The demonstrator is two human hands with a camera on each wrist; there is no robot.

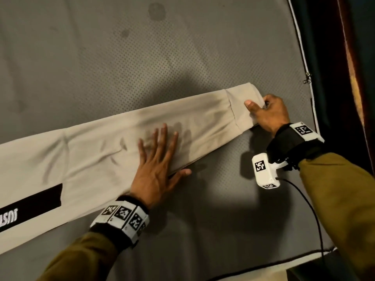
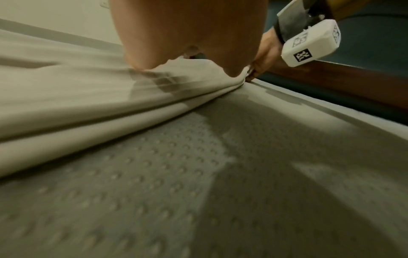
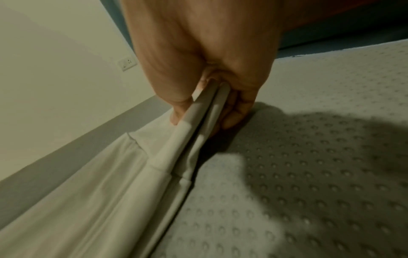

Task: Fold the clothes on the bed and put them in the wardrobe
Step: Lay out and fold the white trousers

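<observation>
Left hand (image 1: pixel 156 171) flat on trousers (image 1: pixel 101 151); right hand (image 3: pixel 198 69) pinching seemingly doubled cuff (image 3: pixel 198 113)

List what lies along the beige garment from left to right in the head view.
Black printed panel → left hand pressing flat on the beige trousers → cuff → right hand pinching the cuff end → white edge of the mattress.
</observation>
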